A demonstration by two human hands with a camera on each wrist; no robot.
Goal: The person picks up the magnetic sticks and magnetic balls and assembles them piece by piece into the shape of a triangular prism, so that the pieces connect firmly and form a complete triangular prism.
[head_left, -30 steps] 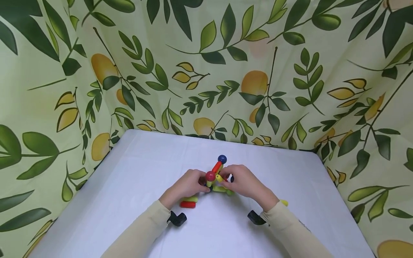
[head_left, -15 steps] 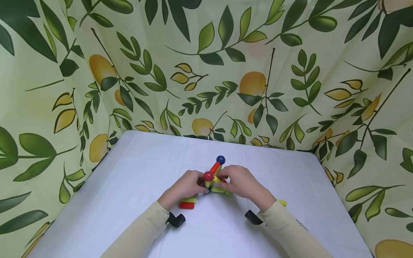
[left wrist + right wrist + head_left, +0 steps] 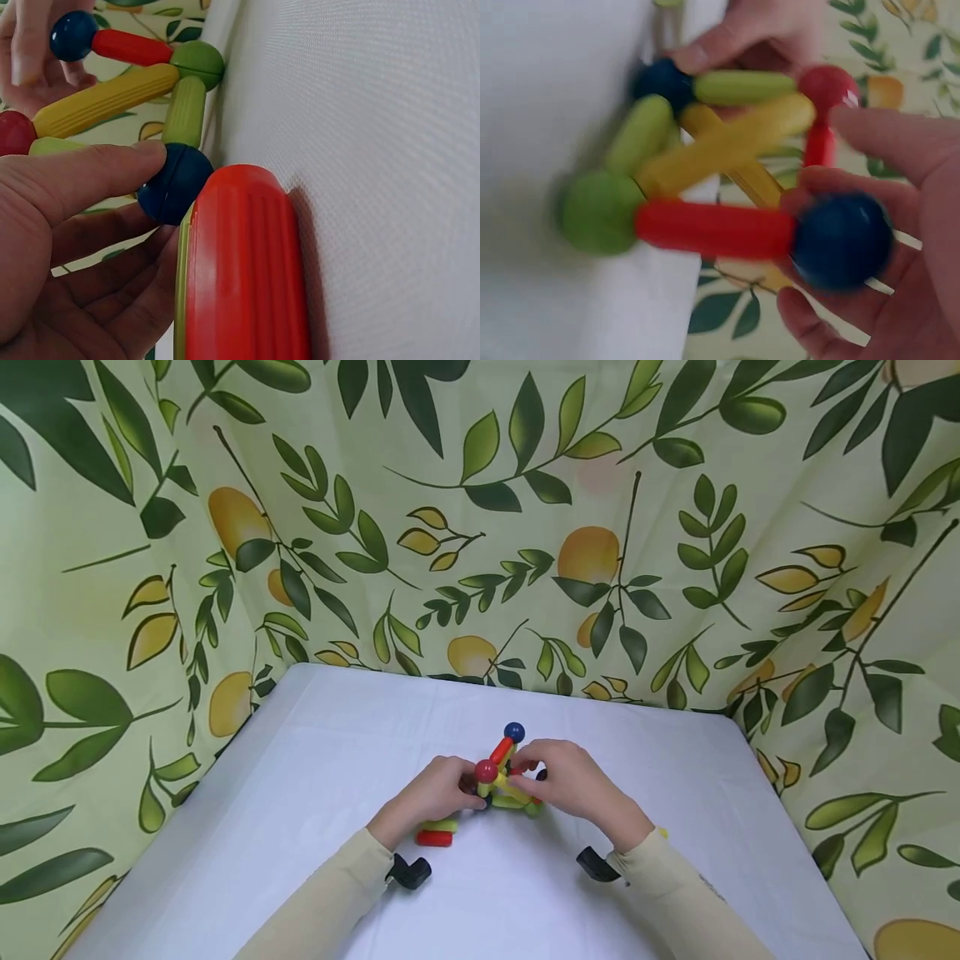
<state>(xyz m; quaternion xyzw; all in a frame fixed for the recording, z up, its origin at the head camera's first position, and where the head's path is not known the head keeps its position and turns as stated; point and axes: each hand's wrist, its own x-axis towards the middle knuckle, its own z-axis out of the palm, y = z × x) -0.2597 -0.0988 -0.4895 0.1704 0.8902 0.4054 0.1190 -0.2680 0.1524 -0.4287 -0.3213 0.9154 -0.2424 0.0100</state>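
Observation:
A construction of magnetic rods and balls stands on the table between the hands. My left hand (image 3: 438, 789) pinches its lower dark blue ball (image 3: 176, 184) between thumb and fingers. A light green rod (image 3: 184, 112) runs from that ball to a green ball (image 3: 199, 64). From the green ball, a yellow rod (image 3: 727, 146) slants up to a red ball (image 3: 827, 88), and a red rod (image 3: 716, 229) leads to another blue ball (image 3: 841, 240). My right hand (image 3: 573, 781) hovers at the construction's right side, thumb and fingers apart, thumb tip close to the red ball in the right wrist view.
A loose red rod (image 3: 434, 839) and a light green rod (image 3: 441, 826) lie beside my left wrist. Part of a yellow piece (image 3: 663, 832) shows by my right wrist. A white cloth covers the table (image 3: 337, 735); a leaf-patterned curtain (image 3: 480, 568) stands behind it.
My right hand has let go of the yellow rod, which now sits in the construction, and has drawn slightly right. My left hand keeps its grip on the lower blue ball.

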